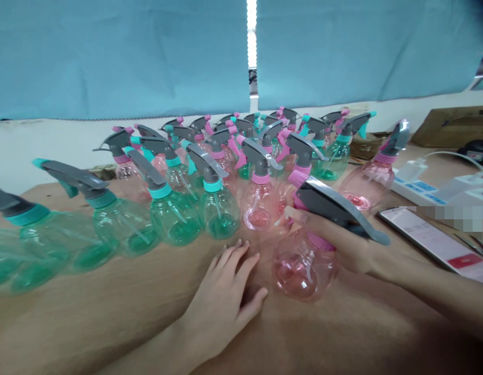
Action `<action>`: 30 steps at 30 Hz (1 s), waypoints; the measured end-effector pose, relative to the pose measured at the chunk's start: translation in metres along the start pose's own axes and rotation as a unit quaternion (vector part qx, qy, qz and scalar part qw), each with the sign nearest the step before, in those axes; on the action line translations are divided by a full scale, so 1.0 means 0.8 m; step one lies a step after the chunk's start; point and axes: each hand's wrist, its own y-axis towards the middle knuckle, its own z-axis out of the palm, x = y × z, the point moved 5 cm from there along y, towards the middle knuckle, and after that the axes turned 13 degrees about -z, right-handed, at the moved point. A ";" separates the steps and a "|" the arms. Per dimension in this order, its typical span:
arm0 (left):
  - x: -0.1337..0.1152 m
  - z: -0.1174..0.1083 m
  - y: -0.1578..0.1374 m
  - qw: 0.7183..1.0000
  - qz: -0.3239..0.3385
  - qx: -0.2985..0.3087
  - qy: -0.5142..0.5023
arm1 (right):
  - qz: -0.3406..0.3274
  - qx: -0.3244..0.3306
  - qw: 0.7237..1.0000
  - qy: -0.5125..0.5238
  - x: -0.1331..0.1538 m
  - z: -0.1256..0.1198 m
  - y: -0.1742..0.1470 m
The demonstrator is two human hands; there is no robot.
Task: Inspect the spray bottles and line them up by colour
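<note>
A: Status of your hands?
B: Your right hand [339, 237] grips the pink spray bottle [304, 263], tilted on the table [128, 307]; left hand [221, 299] flat, released. Assembled bottles [218, 208] stand behind.

Rows of spray bottles [220, 208] on table [109, 312]; phone [436, 242] right, power strip [424, 190] behind it.

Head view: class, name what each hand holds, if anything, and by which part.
The right hand grips the pink spray bottle at its neck, under the grey trigger head. The left hand holds nothing, resting on the table.
</note>
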 end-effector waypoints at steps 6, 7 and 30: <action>0.000 0.001 0.000 1.000 0.002 -0.008 0.002 | 0.008 -0.004 0.999 -0.036 0.010 -0.002 0.005; 0.000 0.001 -0.001 1.000 0.003 -0.009 0.001 | 0.003 0.002 0.999 -0.042 0.011 -0.003 0.005; -0.001 0.000 0.001 1.000 0.001 -0.007 0.002 | 0.026 -0.017 0.998 -0.051 0.018 -0.007 0.005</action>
